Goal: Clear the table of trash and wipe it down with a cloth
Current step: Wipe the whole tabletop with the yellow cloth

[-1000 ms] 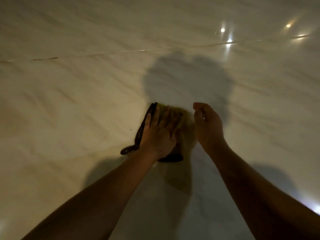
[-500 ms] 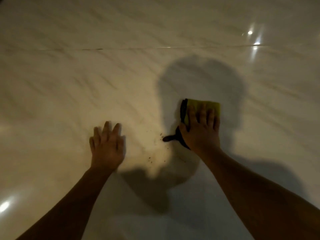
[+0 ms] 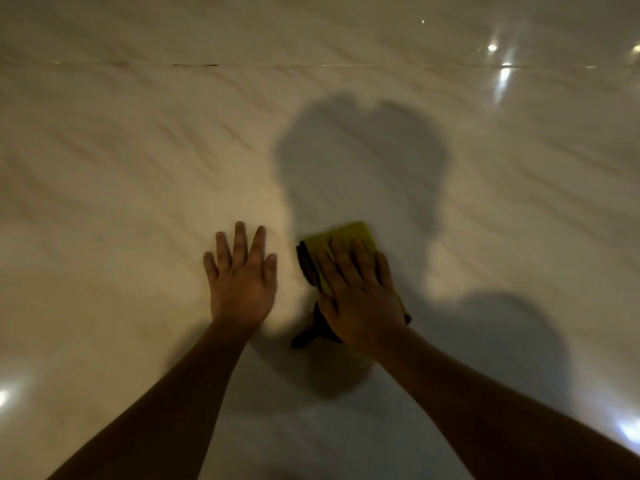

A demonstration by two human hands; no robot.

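A folded yellow cloth (image 3: 349,235) with a dark edge lies flat on the glossy marble table (image 3: 138,168). My right hand (image 3: 360,292) presses down on it with straight fingers and covers most of it. A dark corner of the cloth sticks out below the palm. My left hand (image 3: 242,275) rests flat on the bare table just to the left of the cloth, fingers spread, holding nothing. No crumbs show around the hands in this dim light.
A thin seam (image 3: 194,65) runs across the far part of the table. Ceiling lights reflect at the far right (image 3: 491,47) and near corners. My head and arms cast a dark shadow (image 3: 360,161) beyond the cloth.
The cloth passed from under my left hand to my right hand. My left hand then slid right, close beside the cloth. The dark crumbs seen half a second ago no longer show.
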